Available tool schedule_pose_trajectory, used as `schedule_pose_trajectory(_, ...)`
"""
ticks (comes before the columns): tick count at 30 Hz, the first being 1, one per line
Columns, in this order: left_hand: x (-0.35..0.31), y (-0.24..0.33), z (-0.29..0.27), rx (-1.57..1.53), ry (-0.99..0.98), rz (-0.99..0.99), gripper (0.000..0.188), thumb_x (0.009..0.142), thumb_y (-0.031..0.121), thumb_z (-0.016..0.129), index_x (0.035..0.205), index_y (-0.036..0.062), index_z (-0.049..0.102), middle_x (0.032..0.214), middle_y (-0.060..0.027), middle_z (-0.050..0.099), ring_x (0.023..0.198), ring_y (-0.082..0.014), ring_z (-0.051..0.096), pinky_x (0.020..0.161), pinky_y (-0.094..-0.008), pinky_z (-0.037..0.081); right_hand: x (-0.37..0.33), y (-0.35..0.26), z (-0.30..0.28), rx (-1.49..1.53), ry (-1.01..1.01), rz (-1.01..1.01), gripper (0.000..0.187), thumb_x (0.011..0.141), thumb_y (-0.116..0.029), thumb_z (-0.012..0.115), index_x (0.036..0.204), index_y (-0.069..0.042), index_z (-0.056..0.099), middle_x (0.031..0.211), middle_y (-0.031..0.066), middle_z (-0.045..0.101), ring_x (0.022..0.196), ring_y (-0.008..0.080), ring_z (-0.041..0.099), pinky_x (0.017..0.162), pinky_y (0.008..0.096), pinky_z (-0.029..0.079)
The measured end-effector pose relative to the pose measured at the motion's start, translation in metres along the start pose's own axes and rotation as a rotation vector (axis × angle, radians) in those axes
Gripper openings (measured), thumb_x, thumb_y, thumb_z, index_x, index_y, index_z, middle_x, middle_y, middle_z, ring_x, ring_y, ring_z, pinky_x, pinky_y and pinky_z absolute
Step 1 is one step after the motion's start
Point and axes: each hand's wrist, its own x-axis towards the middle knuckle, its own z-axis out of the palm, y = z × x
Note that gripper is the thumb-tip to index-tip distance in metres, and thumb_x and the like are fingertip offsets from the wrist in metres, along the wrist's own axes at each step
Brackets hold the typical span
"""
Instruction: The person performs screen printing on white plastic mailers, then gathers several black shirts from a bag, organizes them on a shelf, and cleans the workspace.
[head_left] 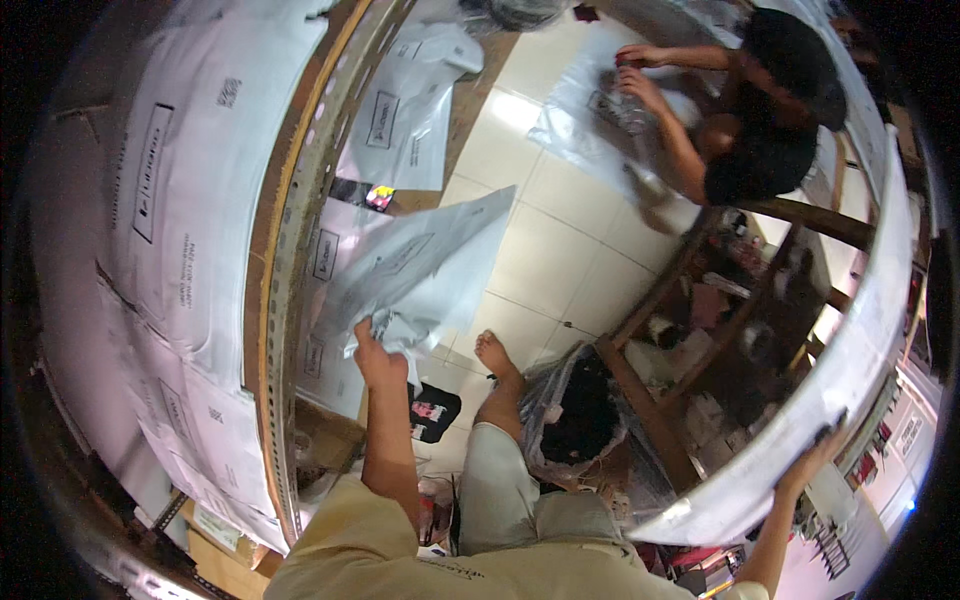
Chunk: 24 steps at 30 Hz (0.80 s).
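Plastic mailer bag (420,262), thin, limp and slick, hangs crumpled from the left hand (378,358), which is closed round its lower corner; pinching an edge suits it, I judge. Farther right, the right hand (812,455) spreads flat against a long white sheet (860,340), fingers curled over its edge. Beyond, another person (770,110) handles clear plastic on the tiled floor (560,230).

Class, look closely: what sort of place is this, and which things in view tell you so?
Probably a small packing or storage workroom. Stacks of white plastic mailer bags fill a slotted metal shelf, the left hand holds another bag, and a second person handles bags on the tiled floor.
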Motion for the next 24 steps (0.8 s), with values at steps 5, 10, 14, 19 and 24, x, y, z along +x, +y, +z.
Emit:
schedule_pose_trajectory(5, -0.114, 0.126, -0.001, -0.519, -0.050, -0.317, 0.040, 0.093, 0.028, 0.067, 0.123, 0.0014, 0.064, 0.120, -0.0092, 0.067, 0.111, -0.0260, 0.065, 0.099, -0.0433, 0.052, -0.006, -0.026, 0.007, -0.234, 0.056, 0.062, 0.065, 0.108, -0.041, 0.043, 0.156, 0.002, 0.037, 0.160, 0.0238, 0.038, 0.149, 0.0392, 0.033, 0.125, 0.0464, 0.021)
schedule_pose_trajectory(10, -0.208, 0.249, 0.004, -0.818, -0.182, -0.390, 0.040, 0.095, 0.028, 0.065, 0.126, 0.0028, 0.063, 0.125, -0.0107, 0.066, 0.115, -0.0274, 0.064, 0.102, -0.0447, 0.052, -0.014, -0.061, 0.000, -0.343, -0.011, 0.247, 0.080, 0.102, -0.057, 0.048, 0.162, -0.009, 0.028, 0.167, 0.0220, 0.026, 0.156, 0.0393, 0.020, 0.122, 0.0656, 0.011)
schedule_pose_trajectory(14, -0.289, 0.348, 0.016, -0.864, -0.256, -0.265, 0.048, 0.097, 0.033, 0.059, 0.136, 0.0049, 0.059, 0.136, -0.0119, 0.062, 0.124, -0.0307, 0.060, 0.108, -0.0473, 0.048, -0.011, -0.064, -0.005, -0.267, -0.026, 0.277, 0.085, 0.100, -0.064, 0.048, 0.164, -0.013, 0.025, 0.170, 0.0203, 0.019, 0.158, 0.0385, 0.014, 0.119, 0.0723, 0.005)
schedule_pose_trajectory(19, -0.385, 0.455, 0.028, -0.842, -0.489, 0.097, 0.039, 0.095, 0.022, 0.066, 0.121, -0.0052, 0.062, 0.117, -0.0140, 0.069, 0.105, -0.0284, 0.070, 0.094, -0.0433, 0.057, -0.008, -0.060, -0.015, -0.036, -0.027, 0.286, 0.091, 0.099, -0.068, 0.044, 0.165, -0.009, 0.021, 0.170, 0.0238, 0.017, 0.158, 0.0424, 0.007, 0.117, 0.0744, -0.004)
schedule_pose_trajectory(24, -0.488, 0.522, 0.077, -0.718, -0.784, 0.290, 0.027, 0.094, 0.013, 0.067, 0.114, -0.0031, 0.066, 0.109, -0.0130, 0.072, 0.097, -0.0260, 0.072, 0.088, -0.0391, 0.059, -0.007, -0.027, -0.009, 0.444, 0.032, 0.271, 0.076, 0.105, -0.055, 0.042, 0.162, -0.007, 0.027, 0.168, 0.0237, 0.023, 0.158, 0.0397, 0.011, 0.118, 0.0729, -0.006)
